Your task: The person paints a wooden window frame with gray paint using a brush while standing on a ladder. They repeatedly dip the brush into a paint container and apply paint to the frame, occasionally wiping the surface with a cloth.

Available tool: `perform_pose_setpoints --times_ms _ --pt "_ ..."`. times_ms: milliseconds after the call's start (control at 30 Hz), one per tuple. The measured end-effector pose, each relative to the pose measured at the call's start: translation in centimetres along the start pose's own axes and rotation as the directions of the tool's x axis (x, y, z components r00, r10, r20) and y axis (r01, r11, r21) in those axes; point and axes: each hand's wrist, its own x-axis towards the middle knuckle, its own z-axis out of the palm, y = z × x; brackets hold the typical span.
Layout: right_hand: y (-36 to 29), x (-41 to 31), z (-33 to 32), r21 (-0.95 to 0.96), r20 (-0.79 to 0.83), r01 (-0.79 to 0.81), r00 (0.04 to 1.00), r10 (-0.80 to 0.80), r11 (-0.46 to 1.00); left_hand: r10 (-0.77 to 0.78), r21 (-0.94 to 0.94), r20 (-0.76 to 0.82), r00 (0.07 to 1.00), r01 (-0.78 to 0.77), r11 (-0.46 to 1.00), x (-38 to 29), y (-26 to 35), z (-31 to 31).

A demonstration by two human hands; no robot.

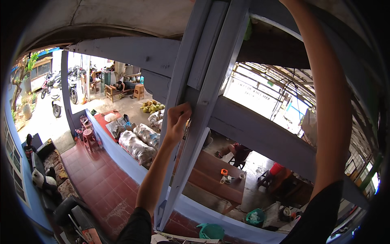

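Observation:
My left hand (179, 120), fingers curled, is up against a grey-painted wooden post (210, 76) in the middle of the view; whether it grips the post or something small cannot be told. My right arm reaches up along the right side, and its hand is out of view past the top edge. Grey wooden beams (128, 55) meet the post on both sides, one of them a lower crossbeam (262, 131) on the right. A flat grey strip (208, 45) lies in the upper part of the post, between its raised edges.
Below left are a red tiled floor (100, 177), a sofa with a panda plush (44, 180), a red stool (89, 137) and filled sacks (137, 148). Below right stands a brown table (219, 174) near a seated person (239, 151). Another person (123, 86) lies on a bench outside.

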Motion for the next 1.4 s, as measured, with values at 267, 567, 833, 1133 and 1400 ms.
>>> perform_pose_setpoints --times_ms 267,567,833,1133,1400 --pt "-3.9 0.0 -0.5 -0.032 0.154 -0.015 0.988 0.019 0.999 -0.003 -0.045 0.039 0.999 0.005 0.999 0.0 -0.3 -0.5" --pt "-0.5 2.5 -1.5 -0.193 -0.044 -0.015 0.999 0.006 0.981 -0.012 -0.058 0.024 1.000 0.014 0.998 -0.1 -0.4 -0.3" --pt "-1.5 -12.5 -5.2 0.104 -0.115 -0.163 0.978 0.175 0.981 0.015 -0.221 -0.022 1.000 -0.019 0.975 -0.2 -1.6 1.4" --pt "4.5 -15.3 2.2 0.889 0.019 -0.363 0.638 0.770 0.280 0.010 -0.016 0.022 1.000 -0.009 1.000 0.5 0.3 -0.3" --pt "6.7 -17.2 7.0 0.955 0.209 -0.294 0.566 0.798 -0.041 0.096 0.054 0.002 0.995 -0.096 0.994 0.7 0.0 -1.9"
